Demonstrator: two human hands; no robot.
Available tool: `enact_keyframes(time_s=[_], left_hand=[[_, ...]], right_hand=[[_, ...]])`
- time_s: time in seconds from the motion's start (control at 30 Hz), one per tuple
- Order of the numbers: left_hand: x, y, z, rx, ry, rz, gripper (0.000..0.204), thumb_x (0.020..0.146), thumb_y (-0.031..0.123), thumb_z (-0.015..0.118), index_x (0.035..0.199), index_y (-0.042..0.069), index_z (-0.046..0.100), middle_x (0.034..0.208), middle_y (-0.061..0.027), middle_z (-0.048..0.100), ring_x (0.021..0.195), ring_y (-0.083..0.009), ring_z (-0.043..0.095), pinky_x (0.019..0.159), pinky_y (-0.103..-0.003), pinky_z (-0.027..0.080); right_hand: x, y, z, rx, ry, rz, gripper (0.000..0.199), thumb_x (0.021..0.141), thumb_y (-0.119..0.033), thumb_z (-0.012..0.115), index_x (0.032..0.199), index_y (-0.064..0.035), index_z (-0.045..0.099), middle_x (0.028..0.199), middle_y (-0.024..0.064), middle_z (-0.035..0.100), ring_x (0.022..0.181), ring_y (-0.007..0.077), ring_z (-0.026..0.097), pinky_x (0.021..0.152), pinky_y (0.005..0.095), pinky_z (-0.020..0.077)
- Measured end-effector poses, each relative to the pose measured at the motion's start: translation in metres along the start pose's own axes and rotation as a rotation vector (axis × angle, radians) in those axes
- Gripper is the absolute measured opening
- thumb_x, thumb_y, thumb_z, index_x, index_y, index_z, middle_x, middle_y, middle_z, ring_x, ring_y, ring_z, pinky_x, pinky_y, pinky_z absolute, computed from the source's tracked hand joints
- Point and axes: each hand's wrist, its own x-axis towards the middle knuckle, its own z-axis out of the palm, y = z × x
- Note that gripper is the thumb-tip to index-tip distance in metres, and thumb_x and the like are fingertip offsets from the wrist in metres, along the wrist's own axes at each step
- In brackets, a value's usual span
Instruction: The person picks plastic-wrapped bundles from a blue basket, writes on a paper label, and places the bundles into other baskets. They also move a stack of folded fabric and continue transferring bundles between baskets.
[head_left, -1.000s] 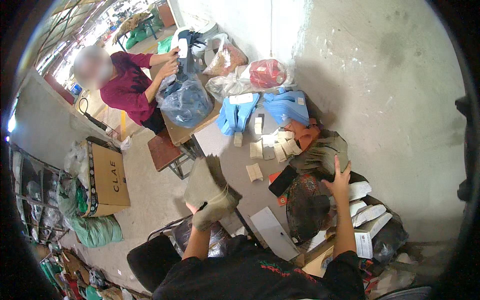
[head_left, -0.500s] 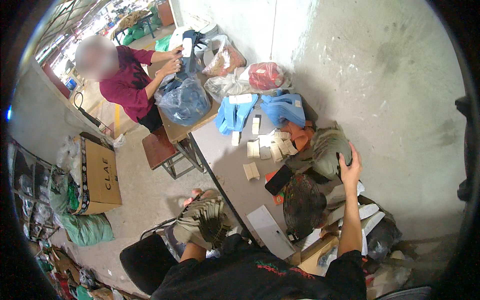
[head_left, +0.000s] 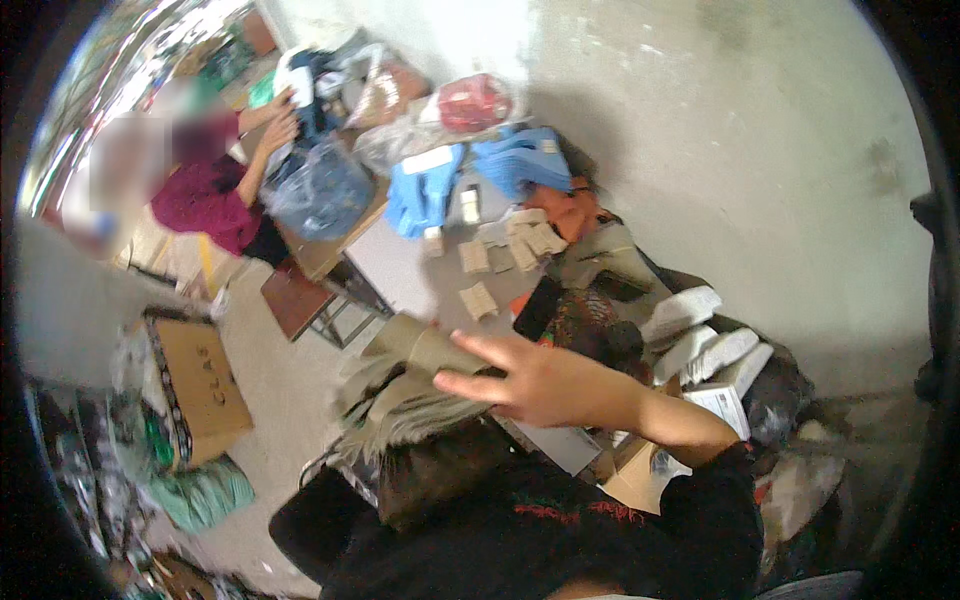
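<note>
Right hand [head_left: 550,385] laid over grey-green cloth stack [head_left: 405,385].
Fingers extended and parted, touching the stack; whether they grip cannot be told. Left hand hidden. Stack lies beneath and left of the fingertips: thin, matte, curved layers, ragged edges fanned toward the wearer's body, long axis roughly left to right. Beyond the fingers: small cream blocks [head_left: 479,301], flat blue pieces [head_left: 520,163].

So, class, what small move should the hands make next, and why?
Probably close the right hand gently on the grey-green pieces, because its fingers are spread across them in view and the pieces fan out loosely.
</note>
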Motion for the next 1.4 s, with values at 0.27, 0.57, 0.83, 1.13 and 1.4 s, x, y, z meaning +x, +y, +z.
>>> enact_keyframes(time_s=[0.27, 0.57, 0.83, 1.13, 1.4], left_hand=[[-0.04, 0.025, -0.017, 0.026, 0.109, 0.008, 0.027, 0.095, 0.033, 0.061, 0.119, 0.021, 0.058, 0.125, -0.0058, 0.056, 0.106, -0.0254, 0.059, 0.102, -0.063, 0.041], [-0.068, 0.025, -0.019, 0.027, 0.172, 0.071, 0.03, 0.094, 0.034, 0.063, 0.121, 0.021, 0.057, 0.127, -0.0056, 0.055, 0.108, -0.025, 0.058, 0.102, -0.063, 0.042], [-0.091, 0.022, -0.019, 0.004, 0.156, 0.174, 0.034, 0.093, 0.035, 0.064, 0.123, 0.021, 0.056, 0.128, -0.0054, 0.054, 0.11, -0.0245, 0.057, 0.103, -0.062, 0.042], [-0.152, 0.037, -0.015, -0.048, 0.086, 0.285, 0.037, 0.092, 0.036, 0.066, 0.125, 0.022, 0.055, 0.13, -0.0053, 0.053, 0.112, -0.024, 0.056, 0.103, -0.061, 0.042], [-0.224, 0.035, -0.012, -0.087, 0.025, 0.397, 0.041, 0.091, 0.037, 0.067, 0.127, 0.022, 0.054, 0.131, -0.0051, 0.052, 0.113, -0.0236, 0.055, 0.103, -0.061, 0.042]], right_hand=[[-0.085, 0.111, -0.04, -0.225, 0.384, 0.385, 0.047, 0.085, -0.013, 0.071, 0.131, -0.0116, 0.062, 0.137, 0.0169, 0.056, 0.131, 0.0364, 0.049, 0.11, 0.0451, 0.0401], [-0.181, 0.285, 0.066, -0.392, 0.258, 1.14, 0.102, 0.071, -0.029, 0.088, 0.155, -0.0377, 0.029, 0.146, 0.0309, 0.038, 0.132, 0.0532, 0.041, 0.108, 0.0546, 0.0406], [-0.189, 0.285, 0.059, -0.415, 0.325, 1.102, 0.083, 0.075, -0.027, 0.085, 0.147, -0.0365, 0.044, 0.129, 0.0273, 0.059, 0.117, 0.0457, 0.059, 0.095, 0.0498, 0.0517], [-0.211, 0.182, 0.007, -0.141, 1.052, 0.928, 0.059, 0.089, -0.015, 0.075, 0.141, 0.0017, 0.052, 0.143, 0.0184, 0.056, 0.134, 0.0271, 0.05, 0.113, 0.0378, 0.0363], [-0.276, 0.02, -0.02, 0.429, 1.944, 0.92, 0.062, 0.095, -0.033, 0.07, 0.139, 0.0026, 0.044, 0.136, 0.0182, 0.054, 0.118, 0.0302, 0.056, 0.099, 0.0457, 0.0489]])
